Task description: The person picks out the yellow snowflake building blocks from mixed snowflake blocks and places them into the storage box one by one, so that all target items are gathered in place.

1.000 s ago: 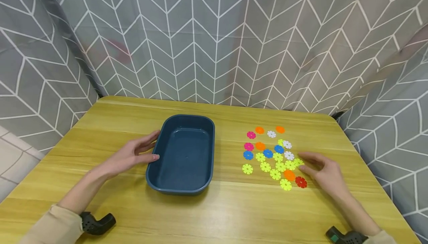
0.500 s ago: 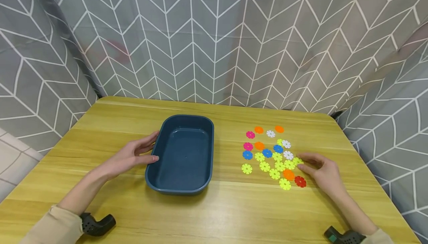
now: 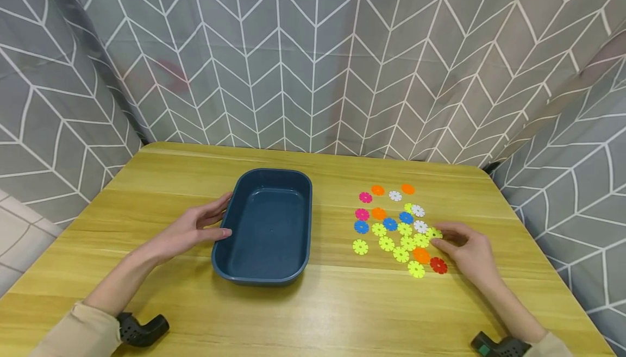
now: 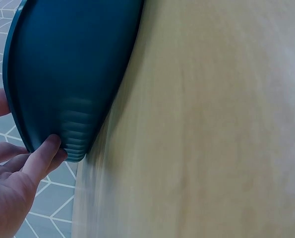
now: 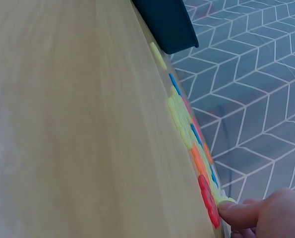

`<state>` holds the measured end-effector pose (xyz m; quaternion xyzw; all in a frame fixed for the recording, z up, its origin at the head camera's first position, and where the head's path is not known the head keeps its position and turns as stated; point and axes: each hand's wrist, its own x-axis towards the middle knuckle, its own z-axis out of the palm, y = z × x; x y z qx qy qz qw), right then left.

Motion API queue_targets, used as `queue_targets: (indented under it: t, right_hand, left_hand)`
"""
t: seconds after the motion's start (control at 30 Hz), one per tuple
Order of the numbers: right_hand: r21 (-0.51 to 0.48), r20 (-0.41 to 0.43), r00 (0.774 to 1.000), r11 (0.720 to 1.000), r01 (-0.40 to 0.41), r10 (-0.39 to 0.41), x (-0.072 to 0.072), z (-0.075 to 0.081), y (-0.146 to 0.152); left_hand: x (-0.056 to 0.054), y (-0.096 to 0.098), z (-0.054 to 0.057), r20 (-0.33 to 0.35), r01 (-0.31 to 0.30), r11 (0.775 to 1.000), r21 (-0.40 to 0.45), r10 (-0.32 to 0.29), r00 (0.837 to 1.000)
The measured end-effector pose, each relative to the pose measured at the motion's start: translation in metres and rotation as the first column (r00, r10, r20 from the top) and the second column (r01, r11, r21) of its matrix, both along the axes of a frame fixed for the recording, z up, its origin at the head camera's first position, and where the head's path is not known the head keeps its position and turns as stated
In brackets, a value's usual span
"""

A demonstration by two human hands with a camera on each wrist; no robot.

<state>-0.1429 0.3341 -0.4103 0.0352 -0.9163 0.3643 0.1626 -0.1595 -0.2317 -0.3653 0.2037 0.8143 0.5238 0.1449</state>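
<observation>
A dark blue rectangular plastic tub [image 3: 268, 232] stands left of centre on the wooden table. My left hand [image 3: 195, 224] holds its left side, thumb over the rim and the other fingers along the outer wall. In the left wrist view, those fingers [image 4: 44, 156] lie against the ribbed wall. To the right, several notched plastic discs in yellow, orange, pink, blue, white and red lie loosely spread. My right hand [image 3: 471, 251] pinches a yellow notched disc [image 3: 433, 232] at the group's right edge. Beside its thumb lies a red disc [image 3: 438, 265], seen edge-on in the right wrist view.
The wooden table [image 3: 332, 313] extends in front of the tub and discs. A grey curtain with white zigzag lines [image 3: 303, 63] hangs behind and at both sides. One yellow disc [image 3: 360, 246] lies apart, nearest the tub. Black devices sit at both wrists.
The right thumb and fingers have come together on the yellow disc, which has shifted slightly up in the head view. The left hand and tub stay together; the head view drifts a little.
</observation>
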Motion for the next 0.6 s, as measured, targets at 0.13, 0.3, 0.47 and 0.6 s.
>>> queue_targets:
  t: [0.13, 0.3, 0.47, 0.6]
  right_hand:
    - [0.001, -0.009, 1.0, 1.0, 0.005, -0.005, -0.0017, -0.0012, -0.0014]
    - [-0.027, 0.007, 1.0, 0.999, 0.021, -0.021, -0.0017, -0.0029, -0.0015]
    - [-0.106, 0.032, 0.999, 0.994, 0.033, -0.03, -0.0022, -0.0027, -0.0018]
    - [-0.155, 0.072, 0.996, 0.986, 0.067, -0.056, -0.003, 0.0006, -0.0032]
  left_hand:
    - [0.0003, -0.0003, -0.0005, 0.002, 0.001, 1.0, 0.004, -0.001, 1.0]
    - [0.0007, -0.0008, -0.001, -0.001, 0.008, 1.0, 0.004, -0.008, 1.0]
    - [0.0009, -0.0021, -0.0017, -0.005, 0.037, 0.999, 0.012, -0.037, 0.999]
    - [0.001, -0.0024, -0.0016, -0.003, 0.053, 0.998, 0.026, -0.053, 0.999]
